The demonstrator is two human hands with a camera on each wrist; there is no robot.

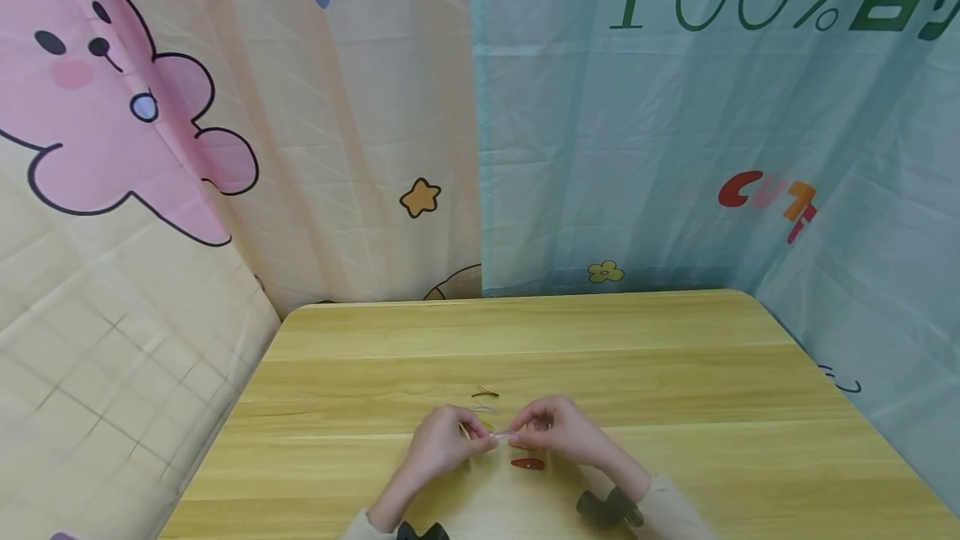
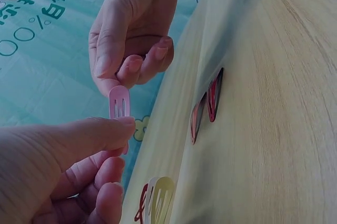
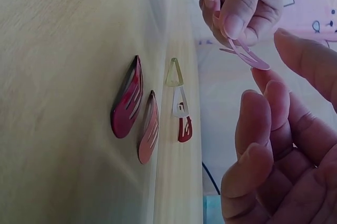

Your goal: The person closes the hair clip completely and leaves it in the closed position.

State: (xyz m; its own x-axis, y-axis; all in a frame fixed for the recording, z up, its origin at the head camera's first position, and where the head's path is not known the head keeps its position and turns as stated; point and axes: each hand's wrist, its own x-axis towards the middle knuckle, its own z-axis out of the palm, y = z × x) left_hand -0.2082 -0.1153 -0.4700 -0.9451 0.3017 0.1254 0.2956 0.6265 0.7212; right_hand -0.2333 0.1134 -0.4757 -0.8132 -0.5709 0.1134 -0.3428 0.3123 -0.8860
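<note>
In the right wrist view, a pink snap hair clip (image 3: pixel 253 61) hangs between the hands with its narrow prong bent away from its frame. My left hand (image 1: pixel 444 442) pinches one end of it between thumb and finger. My right hand (image 1: pixel 558 430) has its index fingertip at the clip's rounded end, with the thumb held apart. Beneath the hands lie a dark red clip (image 3: pixel 126 109) and a salmon-coloured clip (image 3: pixel 149 135) side by side. Farther off, a yellow clip (image 3: pixel 174 72), a white clip (image 3: pixel 180 109) and another red clip (image 3: pixel 185 133) overlap in a row in this view.
The wooden table (image 1: pixel 525 340) runs back to the printed curtains (image 1: pixel 600 132). Curtains also hang along both sides. Dark wrist cameras (image 1: pixel 609 508) sit on both forearms, near the table's surface.
</note>
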